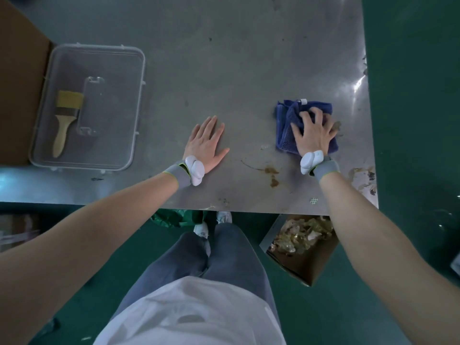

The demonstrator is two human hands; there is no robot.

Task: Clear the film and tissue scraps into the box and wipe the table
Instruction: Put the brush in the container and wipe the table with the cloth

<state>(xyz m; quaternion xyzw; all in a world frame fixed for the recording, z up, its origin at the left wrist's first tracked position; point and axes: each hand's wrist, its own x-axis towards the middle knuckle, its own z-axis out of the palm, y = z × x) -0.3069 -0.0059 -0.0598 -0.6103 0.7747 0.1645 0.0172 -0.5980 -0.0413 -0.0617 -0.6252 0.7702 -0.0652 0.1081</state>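
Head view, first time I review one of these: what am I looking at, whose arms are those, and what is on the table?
The single picture comes from a camera worn on a person's head, looking down, so the arms reaching in from below are the wearer's own, with legs and shoes visible underneath. There is no machine; both wrists carry grey bands with white devices. The left hand lies flat and empty on the grey metal table. The right hand presses on a folded blue cloth, fingers spread rather than closed in a grip. Brownish stains mark the table nearer the person. At far left a clear plastic tray holds a paintbrush. On the floor, partly under the table edge, a cardboard box holds crumpled scraps.
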